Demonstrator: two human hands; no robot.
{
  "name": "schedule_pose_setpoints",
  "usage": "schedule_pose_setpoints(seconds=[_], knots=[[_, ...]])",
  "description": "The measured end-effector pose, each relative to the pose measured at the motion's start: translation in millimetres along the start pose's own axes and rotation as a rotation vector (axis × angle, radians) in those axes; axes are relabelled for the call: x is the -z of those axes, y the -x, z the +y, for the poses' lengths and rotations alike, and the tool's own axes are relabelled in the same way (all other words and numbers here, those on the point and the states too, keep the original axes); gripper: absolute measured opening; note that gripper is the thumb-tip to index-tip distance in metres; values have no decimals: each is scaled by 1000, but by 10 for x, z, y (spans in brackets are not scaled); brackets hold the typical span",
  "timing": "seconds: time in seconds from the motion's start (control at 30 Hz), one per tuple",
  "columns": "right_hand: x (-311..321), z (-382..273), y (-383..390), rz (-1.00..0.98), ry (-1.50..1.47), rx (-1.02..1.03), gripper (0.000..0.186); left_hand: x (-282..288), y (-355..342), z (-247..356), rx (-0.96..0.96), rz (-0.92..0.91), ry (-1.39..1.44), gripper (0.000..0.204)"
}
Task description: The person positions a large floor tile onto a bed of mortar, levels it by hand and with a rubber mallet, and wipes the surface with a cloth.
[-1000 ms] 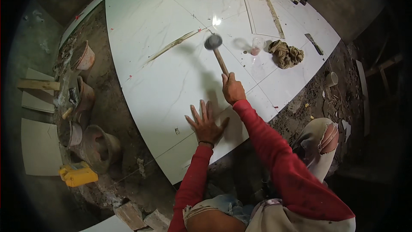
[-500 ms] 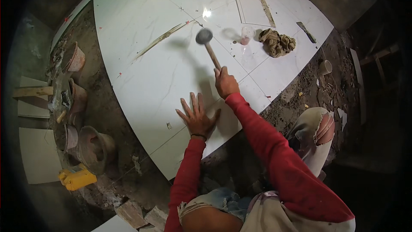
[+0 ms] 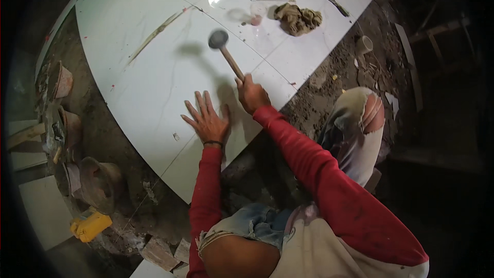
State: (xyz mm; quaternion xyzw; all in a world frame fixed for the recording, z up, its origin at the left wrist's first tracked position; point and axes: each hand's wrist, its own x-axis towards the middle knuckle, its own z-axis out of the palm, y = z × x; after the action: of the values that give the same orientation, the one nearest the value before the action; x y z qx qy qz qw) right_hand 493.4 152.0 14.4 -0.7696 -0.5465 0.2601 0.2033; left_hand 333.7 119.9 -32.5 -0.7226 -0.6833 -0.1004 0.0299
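My right hand (image 3: pixel 251 95) grips the wooden handle of a mallet (image 3: pixel 231 64), whose dark round head (image 3: pixel 218 39) is over a white marble-patterned tile (image 3: pixel 128 41), casting a shadow to its left. My left hand (image 3: pixel 207 122) lies flat with spread fingers on the tile, left of and below my right hand. Farther up on the tiles are a crumpled brown cloth (image 3: pixel 297 19), a clear cup with pink in it (image 3: pixel 256 18), a dark flat tool (image 3: pixel 335 3) and a pale strip of debris (image 3: pixel 154 36).
At left, on dirty ground, are buckets (image 3: pixel 100 185), a yellow container (image 3: pixel 91 225), boards (image 3: pixel 25 136) and broken blocks (image 3: pixel 159 251). At right are rubble, a white cup (image 3: pixel 364 45), a wooden frame (image 3: pixel 437 44) and my bent knee (image 3: pixel 355 131) beside the tiles' edge.
The view has shifted, so the tiles and objects appear higher and farther left. Against the cloth and seams, the mallet head is somewhat nearer me. My left hand remains spread on the tile.
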Motion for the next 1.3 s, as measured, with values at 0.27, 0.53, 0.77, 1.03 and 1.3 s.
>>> schedule_pose_setpoints(seconds=[0.27, 0.53, 0.77, 1.03, 1.3], knots=[[99, -2, 422, -29, -39, -41, 38, -60, -15, -86, 28, 48, -86, 67], [41, 176, 386, 40, -6, 4, 37, 221, 442, -71, -160, 25, 231, 85], [390, 313, 886, 180, -235, 182, 34, 367, 1252, -206, -293, -174, 158, 87], [-110, 523, 847, 173, -180, 250, 23, 227, 1207, -385, -234, -116, 184, 80], [136, -887, 661, -191, -92, 548, 33, 246, 1265, -472, -220, -69, 235, 85]])
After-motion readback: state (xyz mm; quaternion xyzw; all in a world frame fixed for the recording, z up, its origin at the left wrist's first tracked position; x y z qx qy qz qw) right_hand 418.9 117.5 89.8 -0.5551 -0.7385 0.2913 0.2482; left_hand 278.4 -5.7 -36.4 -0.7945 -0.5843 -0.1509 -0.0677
